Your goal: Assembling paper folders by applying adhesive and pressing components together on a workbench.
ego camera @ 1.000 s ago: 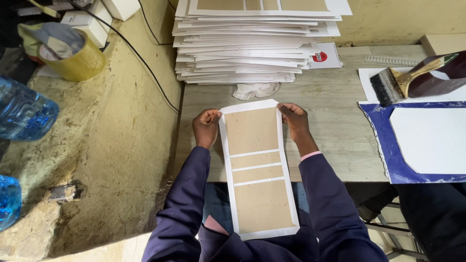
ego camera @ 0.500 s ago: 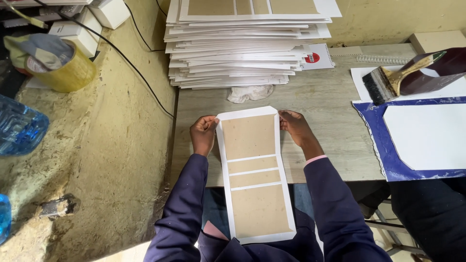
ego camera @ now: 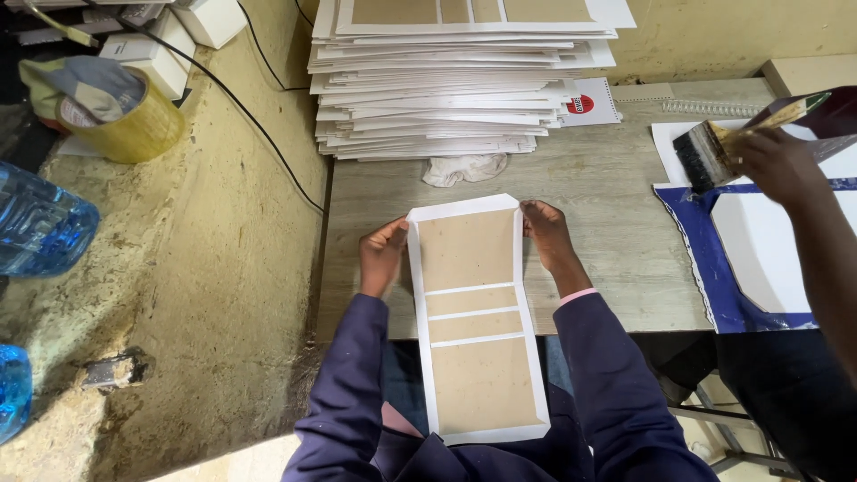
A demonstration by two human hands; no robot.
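Head view, steeply down, close.

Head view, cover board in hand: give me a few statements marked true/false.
1. Both hands, left hand and right hand, grip the cover board at its far end. True.
2. The board lies fully on the table. False: its near end overhangs the edge, above the lap.
3. A tall stack of similar boards sits beyond it. True.
4. The glue brush lies unused on the table. False: another person's hand holds it.
5. The crumpled cloth sits in front of the stack. True.
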